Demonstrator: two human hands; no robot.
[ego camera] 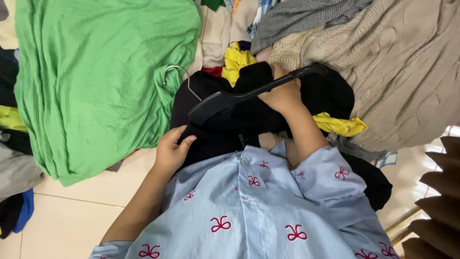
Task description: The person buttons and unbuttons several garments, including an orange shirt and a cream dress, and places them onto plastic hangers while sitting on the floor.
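Right hand [283,93] grips the black hanger [249,94], fingers closed around its bar, above a black garment [230,129] on the clothes pile. Left hand [171,151] pinches the garment's edge, beside a green cloth [96,81].

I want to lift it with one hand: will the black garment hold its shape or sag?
The black garment will probably sag, since it bunches in soft folds under the left hand. The black hanger looks rigid and should support it where the right hand grips.
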